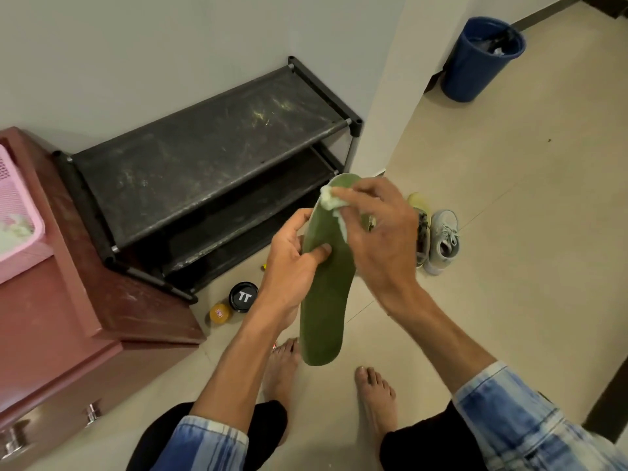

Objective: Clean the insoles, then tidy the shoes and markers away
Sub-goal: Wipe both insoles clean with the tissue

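Head view: we see the long dark-green foam insole (323, 300) held in the air above the beige tiled floor (509, 232), toe end pointing away, heel end near two bare feet. The left hand (289, 263) is closed round its left edge at mid-length, thumb pressed on the top face, fingers hidden behind. The right hand (377, 229) pinches a small crumpled white wipe (331, 198) against the toe end of the insole, fingers curled on it. Both forearms come out of rolled blue-and-white denim sleeves (530, 426).

Just beyond the right hand, a pair of shoes on the floor: a pale grey laced sneaker (443, 241) and, touching it on the left, a yellow-green one (419, 215) partly hidden by the hand. Left of the hands stands a black two-tier fabric shoe rack (210, 158), against the wall, top shelf bare and dusty. Two small round tins lie on the floor near the rack's front corner: a black-lidded one (243, 296), a yellow one (221, 313) touching it. A reddish-brown cabinet (68, 300) sits beside the rack, with a pink perforated basket (13, 212) on it. A blue plastic bin (481, 59) stands far right by the wall corner. Open floor to the right of the shoes.
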